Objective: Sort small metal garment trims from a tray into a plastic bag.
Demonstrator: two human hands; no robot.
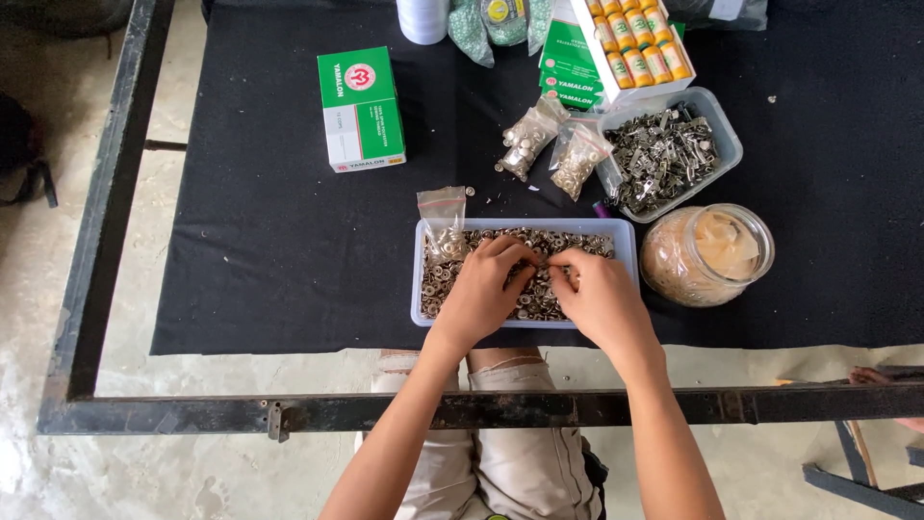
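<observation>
A clear plastic tray [622,234] full of small round metal fasteners sits at the near edge of a black cloth [269,221]. My left hand [484,294] and my right hand [597,297] both rest in the tray, fingers curled down among the fasteners [435,281]. The fingertips of the two hands meet near the tray's middle. Whether they pinch a fastener is hidden by the fingers. A small clear plastic bag [443,220] stands at the tray's far left corner, partly filled with fasteners.
Two filled small bags [553,149] lie beyond the tray. A second clear tub [722,130] holds metal clips. A round plastic jar [707,255] lies at right. A green-and-white box [361,111] stands far left. A black metal frame bar [481,409] crosses near my knees.
</observation>
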